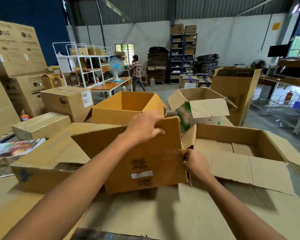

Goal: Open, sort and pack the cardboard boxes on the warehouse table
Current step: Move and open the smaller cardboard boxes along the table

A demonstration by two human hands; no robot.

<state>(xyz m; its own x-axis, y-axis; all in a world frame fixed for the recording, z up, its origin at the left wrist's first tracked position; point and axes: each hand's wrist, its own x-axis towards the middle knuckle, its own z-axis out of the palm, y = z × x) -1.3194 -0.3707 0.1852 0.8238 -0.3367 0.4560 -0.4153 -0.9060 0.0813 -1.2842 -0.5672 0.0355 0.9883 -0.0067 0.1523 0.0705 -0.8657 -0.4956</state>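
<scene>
— Which step are we on?

— Opening, we'd judge. A low carton (pixel 42 170) lies just left of our left forearm. Our left hand (pixel 145 129) curls its fingers over the top edge of the raised flap (pixel 102 141) of the brown box (pixel 145 167), which stands between our two hands. Our right hand (pixel 197 166) pinches that box's right corner edge, by the taped seam (just what the fingertips grip, we cannot tell).

— And next?

— Probably we fold the flap back with the left hand while the right steadies the corner. It calls for a firm hold, so the box doesn't tip.

— Then where does it go?

— Perhaps the wide open carton (pixel 241 134), just right of our right hand, with smaller boxes (pixel 223 147) already in it.
</scene>
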